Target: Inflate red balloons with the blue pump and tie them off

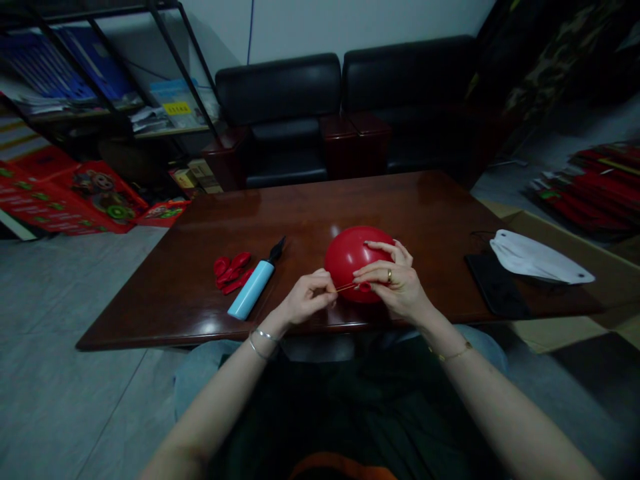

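An inflated red balloon [354,255] rests at the front of the brown table, its neck toward me. My right hand [397,280] is closed on the balloon's neck, with some fingers lying over its side. My left hand [311,295] is closed in a pinch on one end of a thin string [345,288], which is stretched taut to the neck at my right fingertips. To the left lie a light blue hand pump [253,290] with a black nozzle and several uninflated red balloons [231,272].
The brown table [210,223] spans the middle. At its right end are a black flat object [493,287] and a white mask-like item [537,257]. Beyond stand black sofas [280,93]; a shelf and red boxes [105,197] are left, a cardboard box [565,243] right.
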{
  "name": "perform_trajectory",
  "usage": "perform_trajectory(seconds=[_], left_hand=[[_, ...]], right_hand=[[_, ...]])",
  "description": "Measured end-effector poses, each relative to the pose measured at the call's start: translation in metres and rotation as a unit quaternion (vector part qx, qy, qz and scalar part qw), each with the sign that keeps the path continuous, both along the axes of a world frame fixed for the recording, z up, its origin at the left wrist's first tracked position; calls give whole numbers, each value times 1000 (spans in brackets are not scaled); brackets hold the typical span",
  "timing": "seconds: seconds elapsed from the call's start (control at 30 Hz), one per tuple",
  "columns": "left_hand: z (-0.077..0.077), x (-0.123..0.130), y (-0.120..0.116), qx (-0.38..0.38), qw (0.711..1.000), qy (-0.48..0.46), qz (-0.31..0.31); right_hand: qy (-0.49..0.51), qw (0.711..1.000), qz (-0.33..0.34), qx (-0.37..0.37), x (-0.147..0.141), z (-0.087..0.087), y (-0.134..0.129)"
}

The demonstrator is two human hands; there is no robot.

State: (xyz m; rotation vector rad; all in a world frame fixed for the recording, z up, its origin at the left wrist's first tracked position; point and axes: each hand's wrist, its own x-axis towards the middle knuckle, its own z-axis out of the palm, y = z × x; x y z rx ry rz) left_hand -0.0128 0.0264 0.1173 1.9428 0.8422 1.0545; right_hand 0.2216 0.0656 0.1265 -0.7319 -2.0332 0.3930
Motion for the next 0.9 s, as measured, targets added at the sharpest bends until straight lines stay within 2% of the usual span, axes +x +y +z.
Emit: perform_trajectory(seconds=[0.03, 0.07, 0.13, 0.2, 0.3, 0.4, 0.57, 0.63, 0.77, 0.9], left_hand=[[-4, 5, -2, -64, 991, -120, 1], [-8, 12, -5, -111, 963, -244, 19], [-14, 26, -9, -198, 895, -396, 54], [-18, 38, -10, -255, 846, -458, 96], [-22, 47, -8, -280, 818, -481, 144], [-25, 47, -7, -261, 830, -464, 166], [-20, 47, -14, -192, 904, -308, 224], [-16, 48, -16, -149, 922, -258, 249], [-14, 53, -17, -82, 923, -229, 299], [-21, 58, -16, -38, 913, -228, 336]], right_hand=[[11, 1000, -13, 2, -2, -3, 0], [21, 999, -30, 3, -5, -5, -1], [41, 997, -64, 7, -11, -10, -3], [56, 994, -93, 11, -17, -13, -7], [64, 991, -116, 14, -25, -15, -13], [56, 990, -125, 15, -29, -15, -14], [12, 990, -131, 43, -33, -16, -10], [-10, 988, -136, 68, -35, -17, -9], [-51, 981, -152, 112, -41, -18, -10], [-51, 983, -153, 90, -43, -14, -11]])
